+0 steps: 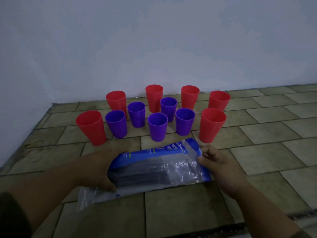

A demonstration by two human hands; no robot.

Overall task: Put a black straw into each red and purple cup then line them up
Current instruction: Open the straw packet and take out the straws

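Note:
Several red cups [91,127] and several purple cups [157,126] stand upright and empty in a loose cluster on the tiled mat, the purple ones in the middle. In front of them lies a clear and blue plastic bag of black straws [154,169]. My left hand [97,169] grips the bag's left end, thumb underneath. My right hand [221,167] pinches the bag's right edge near its blue strip. The straws show as a dark bundle inside the bag.
A tile-patterned mat [188,208] covers the floor and meets a plain wall [154,40] just behind the cups. The mat's near right edge [301,215] shows a dark fringe.

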